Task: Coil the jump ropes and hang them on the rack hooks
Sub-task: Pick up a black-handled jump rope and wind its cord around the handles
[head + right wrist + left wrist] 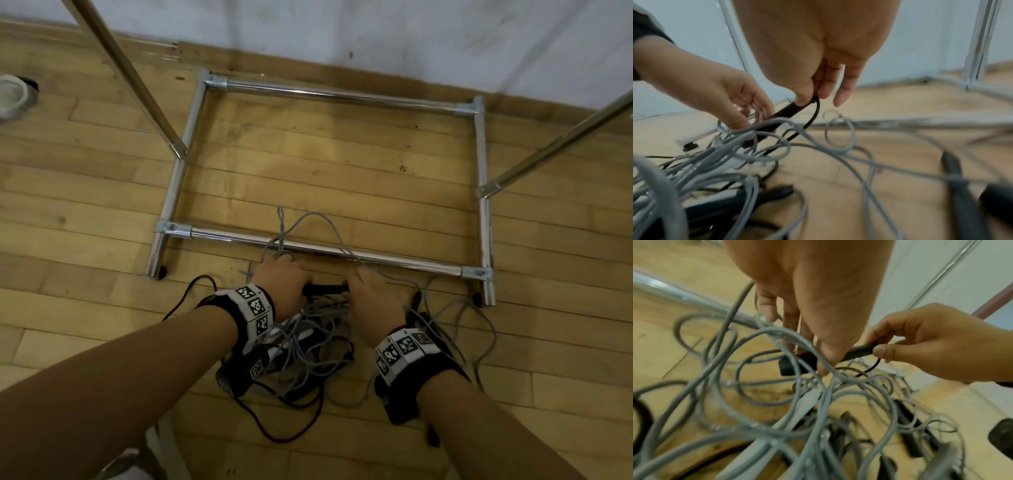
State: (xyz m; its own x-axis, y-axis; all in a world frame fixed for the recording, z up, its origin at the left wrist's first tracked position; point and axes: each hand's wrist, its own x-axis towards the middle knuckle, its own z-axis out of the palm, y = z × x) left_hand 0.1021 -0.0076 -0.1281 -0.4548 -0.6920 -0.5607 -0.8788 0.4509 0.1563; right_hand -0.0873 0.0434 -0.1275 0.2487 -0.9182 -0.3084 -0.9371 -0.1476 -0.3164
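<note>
Down on the wooden floor (102,192), a black jump-rope handle (323,288) lies crosswise between the person's two hands, its long axis running left to right, just in front of the near bar of the metal rack base (308,247). The left hand (282,284) has its fingers curled round one end of the handle. The right hand (368,301) pinches the other end between thumb and forefinger, its remaining fingers hanging relaxed; a thin black cord (813,116) loops out from that end and drops into the heap. Beneath and behind both hands sits a tangle of grey ropes (308,342) mixed with dark ones, some grey loops lying over the rack bar.
</note>
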